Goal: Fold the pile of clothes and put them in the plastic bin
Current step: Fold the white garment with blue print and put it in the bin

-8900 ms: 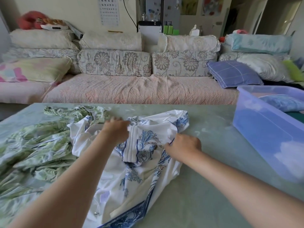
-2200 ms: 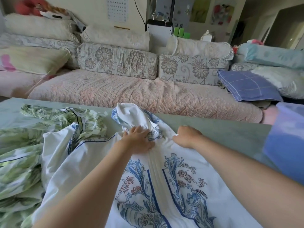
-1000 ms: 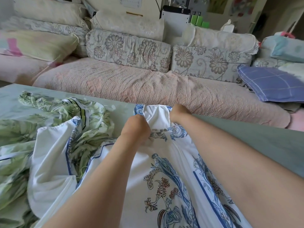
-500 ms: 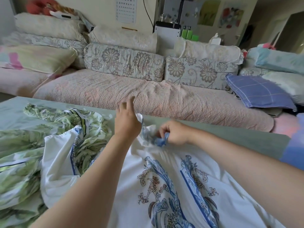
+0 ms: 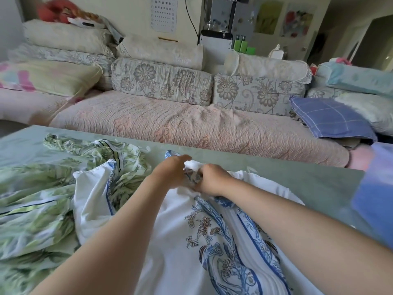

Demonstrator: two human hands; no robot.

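- So the white garment with the blue flower print [image 5: 191,241] is spread out on the pale green worktop [image 5: 297,179], running from the bottom of the view up toward the far edge.
- Both hands are at the far end of it, right next to each other.
- The left hand [image 5: 170,173] has its fingers curled onto a bunched bit of the white fabric at the top.
- The right hand [image 5: 212,179] is doing much the same, fingers clamped round a scrunched-up wad of the blue-printed cloth. The two hands are pretty much touching.
- On the left there's a rumpled green leafy garment [image 5: 42,199] lying on the worktop, with one white sleeve or flap of the printed piece overlapping it.
- The plastic bin [image 5: 376,199] only shows as a blue, see-through wall at the right edge, sitting on the worktop well apart from the hands. Can't see what's inside from here.
- Behind the worktop is a long sofa [image 5: 191,124] with a pinkish quilted cover and flowery back cushions, plus a blue checked pillow [image 5: 327,118] at its right end.
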